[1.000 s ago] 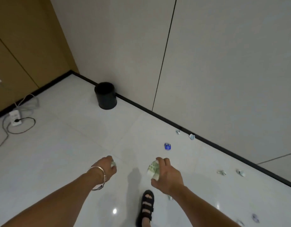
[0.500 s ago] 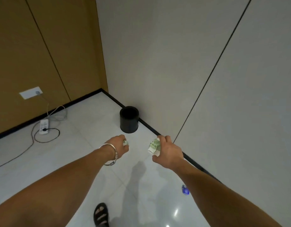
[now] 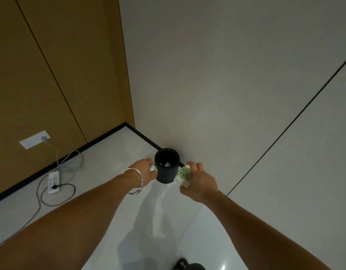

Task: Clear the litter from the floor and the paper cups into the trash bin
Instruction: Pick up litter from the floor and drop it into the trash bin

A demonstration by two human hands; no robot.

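Note:
A black round trash bin (image 3: 167,172) stands on the white floor against the grey wall, with a pale scrap lying inside it. My left hand (image 3: 144,172), with a silver bangle on the wrist, pinches a small pale-green piece of litter (image 3: 152,168) just left of the bin's rim. My right hand (image 3: 197,181) grips a crumpled white-and-green paper cup (image 3: 183,175) just right of the bin. Both hands hover beside the bin, not over its opening.
A white power strip (image 3: 53,181) with black and grey cables lies on the floor at the left, below a wall socket (image 3: 35,139) on the brown panel wall. A black skirting runs along both walls. My sandalled foot (image 3: 187,266) shows at the bottom edge.
I have walked closer to the bin. Both hands, still holding their litter, moved forward and now flank the bin. The blue scrap on the floor has left the view.

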